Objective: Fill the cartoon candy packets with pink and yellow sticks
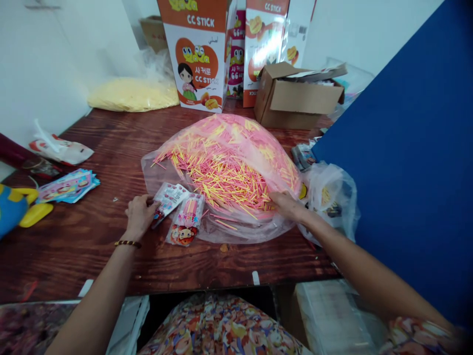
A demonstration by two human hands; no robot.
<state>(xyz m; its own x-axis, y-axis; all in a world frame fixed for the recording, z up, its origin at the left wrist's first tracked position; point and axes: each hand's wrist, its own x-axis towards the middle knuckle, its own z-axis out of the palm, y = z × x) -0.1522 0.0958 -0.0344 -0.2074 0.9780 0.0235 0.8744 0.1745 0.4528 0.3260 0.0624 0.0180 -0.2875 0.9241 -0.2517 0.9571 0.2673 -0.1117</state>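
A large clear plastic bag (162, 170) lies spread on the table, heaped with thin pink and yellow sticks (229, 177). My right hand (288, 204) reaches into the sticks at the bag's right side, its fingertips hidden there. At the bag's near left corner, my left hand (140, 215) has its fingers closed at the edge of a small printed packet (170, 197). Beside it, partly under or against that packet, lies another printed packet (187, 219) with cartoon faces and a picture of sticks. A few loose sticks (225, 223) rest near the bag's front edge.
Tall "CC STICK" boxes (201, 59) and an open cardboard box (305, 101) stand behind. At left are a yellow-filled bag (133, 93), a tissue pack (68, 149), stacked printed wrappers (68, 186) and a blue-yellow object (18, 207). A blue panel (399, 148) borders the right.
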